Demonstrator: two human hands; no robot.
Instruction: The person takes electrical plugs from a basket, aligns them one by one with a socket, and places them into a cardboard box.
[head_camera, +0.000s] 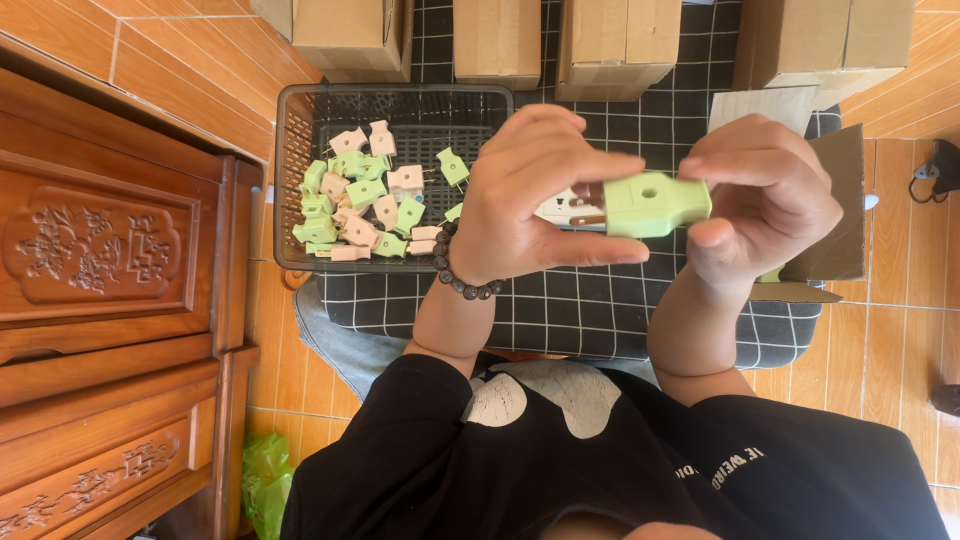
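1. Pale-green plastic plug housing sits at the centre of the frame, pinched between both hands; the left hand curls closed around its metal-pronged end, the right hand grips the other end with thumb and fingers.
2. Brown cardboard boxes line the top edge; a carved wooden cabinet fills the left.
3. Left of centre, a dark mesh plastic basket holds loose green and pink plug pieces.
4. The hands hide part of the black checked cushion.
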